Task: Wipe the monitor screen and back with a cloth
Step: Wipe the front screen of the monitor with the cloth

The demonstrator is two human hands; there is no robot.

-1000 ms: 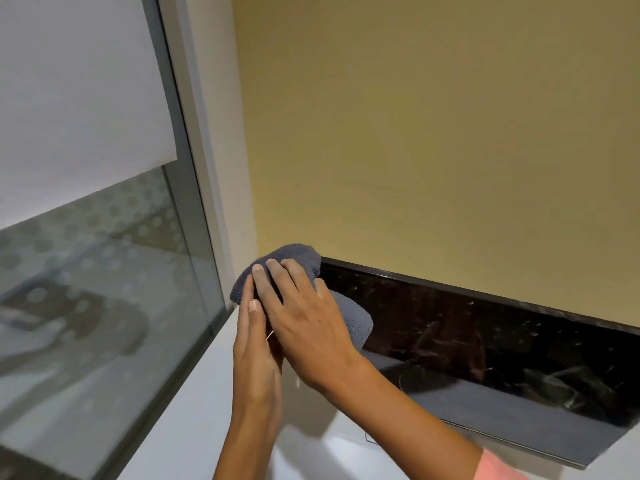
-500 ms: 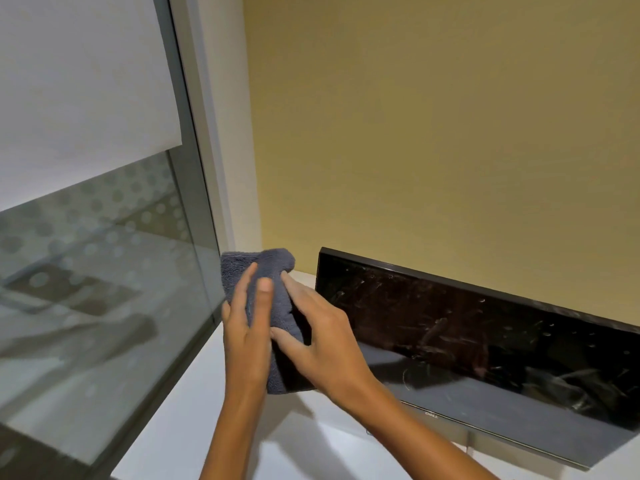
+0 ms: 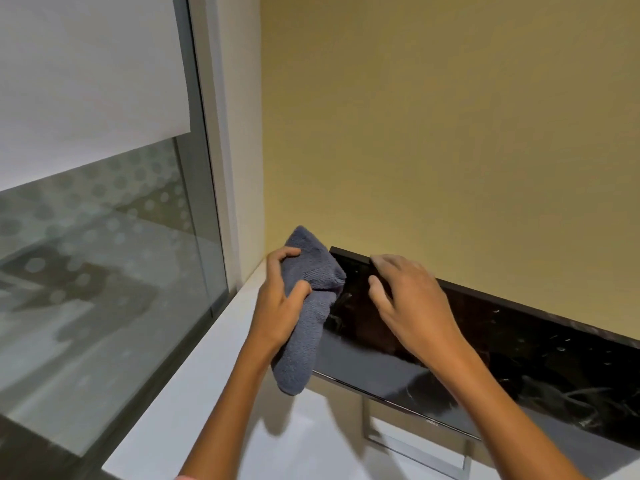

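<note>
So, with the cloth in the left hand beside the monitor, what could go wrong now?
1. The right hand has bare fingers at the monitor top edge; they may leave new smears on the already streaked screen.
2. Pushing there could tip the monitor back on its thin stand.
3. The left hand holds the cloth bunched, so it might wipe unevenly.

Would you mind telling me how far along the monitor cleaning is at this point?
Done: nothing looks finished; the monitor screen shows smudges and specks over most of its width. In hand: the left hand grips the grey cloth at the screen's left edge, while the right hand reaches to the top edge, its fingers blurred. Left: most of the screen, and the back, which is hidden from this view.
</note>
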